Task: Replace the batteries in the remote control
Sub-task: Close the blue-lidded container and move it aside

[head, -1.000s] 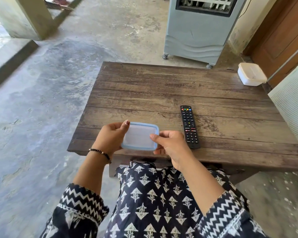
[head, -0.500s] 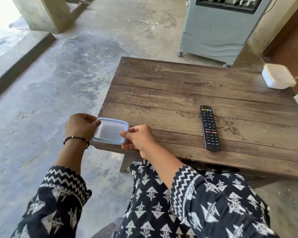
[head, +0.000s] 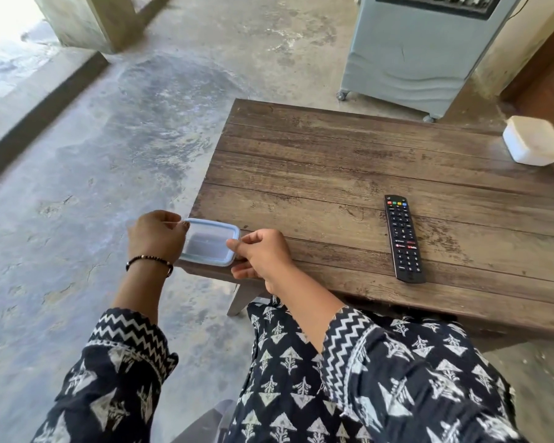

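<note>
Presently, I have both hands on a small clear container with a blue-rimmed lid, which sits at the near left corner of the wooden tabletop. My left hand is closed against the container's left end, fingers curled over its edge; a dark beaded bracelet circles that wrist. My right hand pinches the container's right end, thumb on top of the lid's rim and the other fingers tucked beneath and beside it. The lid is seated on the container. What the container holds cannot be made out through the frosted plastic. The remote control lies face up on the tabletop, well apart from the container and to its right, with its coloured buttons at the far end and its near end close to the tabletop's front edge. Neither hand touches it. A white lidded box stands at the far right corner of the tabletop, well apart from the remote control. Beyond the tabletop a grey air cooler stands on castors on the concrete floor. A concrete pillar rises at the far left. My sleeves and lap are covered in dark fabric printed with a white pattern and zigzag cuffs. The floor to the left of the tabletop shows stains and fine cracks.
</note>
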